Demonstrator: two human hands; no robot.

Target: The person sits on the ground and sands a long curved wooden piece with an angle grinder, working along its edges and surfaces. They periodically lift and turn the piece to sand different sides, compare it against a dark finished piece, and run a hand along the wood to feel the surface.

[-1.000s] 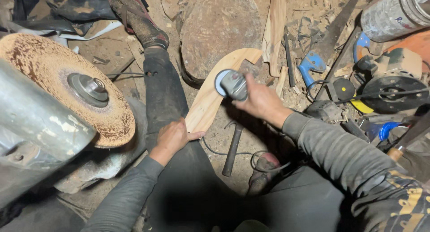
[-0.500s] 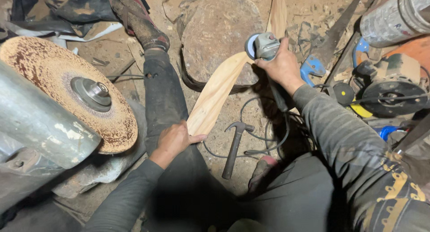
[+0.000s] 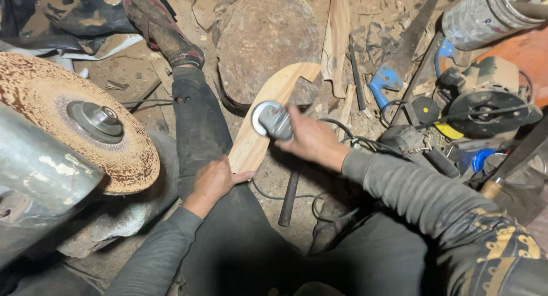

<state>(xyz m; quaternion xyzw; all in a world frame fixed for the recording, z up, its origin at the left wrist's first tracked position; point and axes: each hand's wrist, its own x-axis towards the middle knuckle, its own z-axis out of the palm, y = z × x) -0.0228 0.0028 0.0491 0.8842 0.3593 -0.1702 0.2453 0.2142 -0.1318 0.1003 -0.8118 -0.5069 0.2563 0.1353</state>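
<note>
Few items qualify. Top right, well apart from my hands: a grey metal can point(image 3: 485, 13) lying tilted, with faint dark markings on its side, too small to make out. Below it, among the power tools, a yellow label patch point(image 3: 448, 130) sits at the lower edge of a round black tool housing point(image 3: 485, 110). I see no signs and no screens. No boxes or wrapped packages on the floor in view.

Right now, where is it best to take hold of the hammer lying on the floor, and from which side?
Probably the dark handle, near its free end, from above. It lies flat and bare between the legs, while its head end is hidden under the right hand holding the grinder.
</note>
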